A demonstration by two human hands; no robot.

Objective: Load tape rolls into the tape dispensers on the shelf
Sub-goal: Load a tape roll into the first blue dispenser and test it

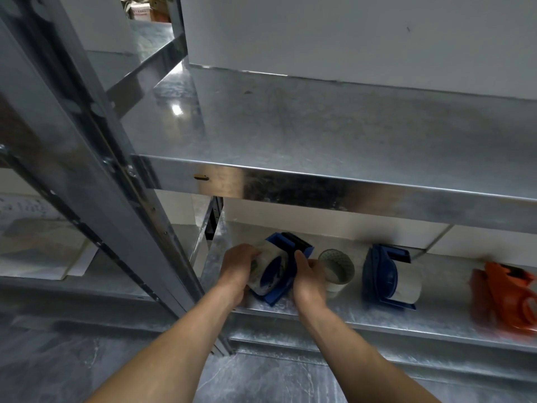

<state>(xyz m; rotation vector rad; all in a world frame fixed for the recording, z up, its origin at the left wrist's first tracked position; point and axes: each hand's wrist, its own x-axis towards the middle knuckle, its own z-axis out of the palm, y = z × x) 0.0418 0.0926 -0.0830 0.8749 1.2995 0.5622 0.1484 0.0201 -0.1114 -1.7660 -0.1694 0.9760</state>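
On the lower metal shelf [334, 315] a blue tape dispenser [283, 251] lies between both hands. My left hand [236, 266] grips a clear tape roll [268, 267] that sits around the dispenser's hub. My right hand [309, 279] holds the dispenser's right side, thumb on its edge. A loose clear tape roll [337, 267] stands just right of that hand. Farther right lies a second blue dispenser [380, 274] with a roll [406, 282] in it, and an orange dispenser [505, 298] at the far right.
An upper metal shelf [319, 181] overhangs the lower one and carries white boxes [348, 33]. A steel upright post [122, 205] stands to the left of my left arm. White boxes [348, 228] line the back of the lower shelf. Grey floor lies below.
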